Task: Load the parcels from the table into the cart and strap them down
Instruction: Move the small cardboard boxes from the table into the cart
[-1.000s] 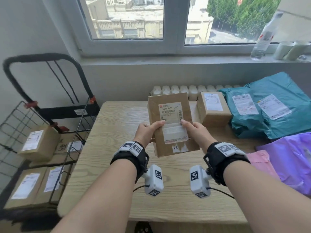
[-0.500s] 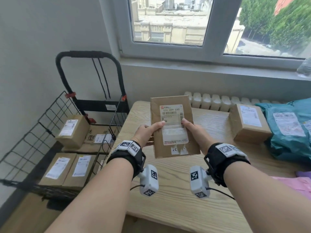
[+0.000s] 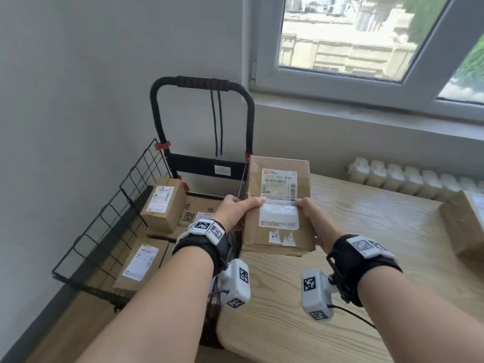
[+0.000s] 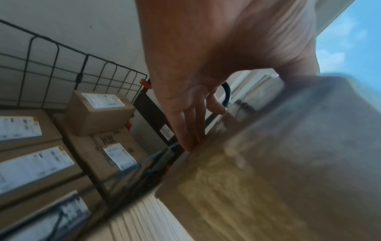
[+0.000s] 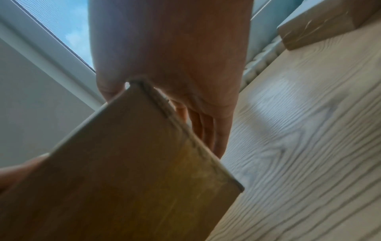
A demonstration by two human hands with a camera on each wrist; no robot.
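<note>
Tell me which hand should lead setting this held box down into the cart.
Left. The left hand grips the held box on the side nearest the cart, already above its loaded parcels; the right hand holds the far side, over the table.

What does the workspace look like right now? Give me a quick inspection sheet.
Surface: wooden table, light grain.
Job's things: labelled cardboard parcel held over the table's left edge; wire-sided cart beside the table holds several boxes, a small box topmost; another box at the table's right edge.
Clutter: nothing seen.
Grippers: left hand and right hand grip the parcel's sides.
Cables: black straps hang from the cart handle; a wrist camera cable.
Surroundings: window, radiator, grey wall.
</note>
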